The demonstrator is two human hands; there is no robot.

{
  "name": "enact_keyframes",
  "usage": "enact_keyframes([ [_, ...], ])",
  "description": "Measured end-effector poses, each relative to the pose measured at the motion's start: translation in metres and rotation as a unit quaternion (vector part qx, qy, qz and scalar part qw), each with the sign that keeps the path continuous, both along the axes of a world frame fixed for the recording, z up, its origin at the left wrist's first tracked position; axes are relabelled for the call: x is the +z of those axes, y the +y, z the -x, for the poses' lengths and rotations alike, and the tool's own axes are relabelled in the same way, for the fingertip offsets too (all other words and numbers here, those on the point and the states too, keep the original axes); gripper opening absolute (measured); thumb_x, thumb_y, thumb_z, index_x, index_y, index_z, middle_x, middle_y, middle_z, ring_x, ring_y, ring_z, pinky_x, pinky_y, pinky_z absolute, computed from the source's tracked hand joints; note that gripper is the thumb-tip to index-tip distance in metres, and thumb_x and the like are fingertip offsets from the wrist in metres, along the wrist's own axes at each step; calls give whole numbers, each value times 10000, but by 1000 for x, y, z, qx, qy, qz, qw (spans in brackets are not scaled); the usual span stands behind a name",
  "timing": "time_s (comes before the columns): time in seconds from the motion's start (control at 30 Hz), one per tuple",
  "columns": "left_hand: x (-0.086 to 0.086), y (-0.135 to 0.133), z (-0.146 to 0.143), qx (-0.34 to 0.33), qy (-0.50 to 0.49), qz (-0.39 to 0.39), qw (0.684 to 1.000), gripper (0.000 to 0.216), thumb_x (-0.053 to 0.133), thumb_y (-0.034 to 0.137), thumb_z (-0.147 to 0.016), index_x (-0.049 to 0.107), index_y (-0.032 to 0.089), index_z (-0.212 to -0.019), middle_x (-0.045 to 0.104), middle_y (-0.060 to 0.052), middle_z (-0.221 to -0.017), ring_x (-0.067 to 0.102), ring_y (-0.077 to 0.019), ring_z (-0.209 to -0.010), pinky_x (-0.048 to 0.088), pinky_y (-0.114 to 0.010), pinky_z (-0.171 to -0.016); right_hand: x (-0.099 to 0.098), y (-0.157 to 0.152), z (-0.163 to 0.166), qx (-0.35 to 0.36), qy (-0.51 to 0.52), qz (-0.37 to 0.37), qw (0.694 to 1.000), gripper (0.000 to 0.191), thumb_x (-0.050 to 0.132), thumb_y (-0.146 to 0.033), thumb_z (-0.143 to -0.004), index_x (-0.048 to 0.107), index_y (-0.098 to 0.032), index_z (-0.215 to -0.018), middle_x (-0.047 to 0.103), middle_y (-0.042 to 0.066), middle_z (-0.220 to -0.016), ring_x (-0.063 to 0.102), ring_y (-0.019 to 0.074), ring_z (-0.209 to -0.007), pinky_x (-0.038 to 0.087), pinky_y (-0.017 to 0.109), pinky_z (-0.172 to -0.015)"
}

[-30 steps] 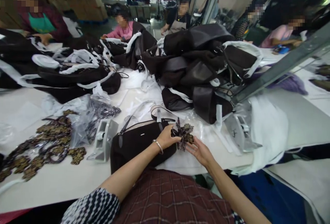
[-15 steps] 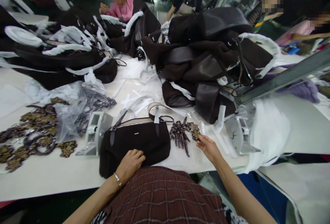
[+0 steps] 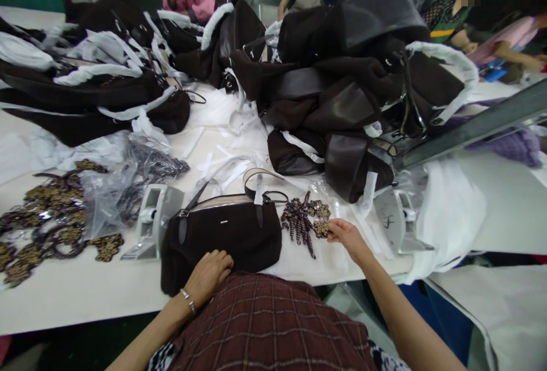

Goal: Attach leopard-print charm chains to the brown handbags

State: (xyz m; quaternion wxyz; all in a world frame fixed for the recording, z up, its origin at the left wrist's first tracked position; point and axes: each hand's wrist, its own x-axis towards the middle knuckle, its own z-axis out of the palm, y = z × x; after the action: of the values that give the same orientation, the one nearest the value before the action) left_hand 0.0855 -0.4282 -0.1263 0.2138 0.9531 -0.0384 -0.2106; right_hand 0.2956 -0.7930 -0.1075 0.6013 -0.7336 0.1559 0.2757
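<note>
A dark brown handbag (image 3: 252, 240) with a small metal plate lies on the table in front of me, its strap and handles towards the back. My left hand (image 3: 210, 275) rests on the bag's lower front, fingers laid over the fabric and gripping nothing. Just right of the bag is a beaded ornament with gold-brown flower shapes (image 3: 319, 210) and dark striped strands (image 3: 301, 223). Between thumb and fingers, my right hand (image 3: 348, 239) pinches the edge of one of its flower shapes; the fingertips partly cover that edge.
More beaded ornaments (image 3: 55, 206) lie at the left beside a clear plastic bag (image 3: 102, 197). Grey metal stands flank me at left (image 3: 156, 223) and right (image 3: 399, 225). Piled dark bags (image 3: 337, 97) fill the table's back. A metal bar (image 3: 470, 134) slants across the right. Several people sit beyond.
The view has shifted slightly. The flower shapes by my right hand have spread into a slightly different lie, still pinched at the edge. My left hand stays on the handbag.
</note>
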Motion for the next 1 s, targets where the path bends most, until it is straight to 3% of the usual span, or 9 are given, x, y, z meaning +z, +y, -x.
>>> enact_keyframes([
  [0.2,24,-14,-30,31,-43,107,993,228,371,310,-964,586,234,-954,619,-16,-919,577,-154,-856,424,-280,-793,9,-25,-6,-59,91,-191,976,207,738,-349,-695,621,-201,-780,678,19,-768,658,197,-773,554,403,-765],
  [0.27,35,-29,-55,1,-90,121,989,202,405,292,-954,584,233,-1026,620,-29,-996,575,-157,-917,437,-281,-841,9,-19,-10,-65,68,-187,978,271,716,-439,-716,577,-207,-744,644,9,-733,637,181,-720,547,367,-704],
  [0.37,39,-65,-103,-102,-175,90,975,333,467,176,-902,534,220,-1225,569,-84,-1236,525,-203,-1121,420,-341,-945,0,-2,-21,8,-48,13,999,350,691,-513,-712,528,-204,-693,554,-28,-620,528,127,-544,467,271,-538],
  [0.43,28,-95,-134,-184,-220,56,956,429,440,129,-899,478,216,-1318,480,-113,-1383,414,-252,-1287,369,-425,-1022,-9,11,-30,79,-135,169,973,315,739,-449,-654,569,-200,-742,546,-33,-647,525,133,-578,447,263,-561],
  [0.53,2,-138,-171,-246,-204,0,947,421,408,172,-929,480,270,-1332,377,-102,-1490,292,-326,-1377,283,-611,-1038,-20,23,-42,201,-214,326,899,511,777,-327,-603,610,-219,-1074,598,31,-1003,587,189,-862,464,289,-738],
  [0.63,-18,-164,-191,-206,-140,-49,967,416,456,177,-906,525,324,-1288,378,-83,-1494,270,-385,-1370,321,-673,-947,-25,29,-50,334,-230,457,792,665,720,-318,-704,472,-252,-1318,503,85,-1242,576,208,-1003,450,290,-802],
  [0.83,-14,-153,-204,-186,-156,21,970,267,416,126,-903,613,206,-1065,614,-127,-1098,475,-294,-1136,478,-421,-797,-28,41,-49,401,-220,500,736,375,596,-264,-822,533,-245,-1191,544,85,-1093,614,214,-890,436,298,-736],
  [0.93,-1,-139,-212,-72,-151,155,974,232,523,97,-808,604,188,-1006,626,-89,-967,545,-249,-985,486,-350,-749,-31,47,-45,412,-222,500,729,332,530,-257,-868,511,-240,-1199,545,101,-1119,618,215,-866,431,303,-724],
  [1.0,12,-129,-218,54,-99,308,945,245,596,87,-714,596,169,-945,618,-44,-840,580,-200,-812,494,-314,-684,-30,45,-47,408,-226,495,733,326,493,-247,-887,498,-227,-1212,554,113,-1139,616,218,-875,429,302,-728],
])
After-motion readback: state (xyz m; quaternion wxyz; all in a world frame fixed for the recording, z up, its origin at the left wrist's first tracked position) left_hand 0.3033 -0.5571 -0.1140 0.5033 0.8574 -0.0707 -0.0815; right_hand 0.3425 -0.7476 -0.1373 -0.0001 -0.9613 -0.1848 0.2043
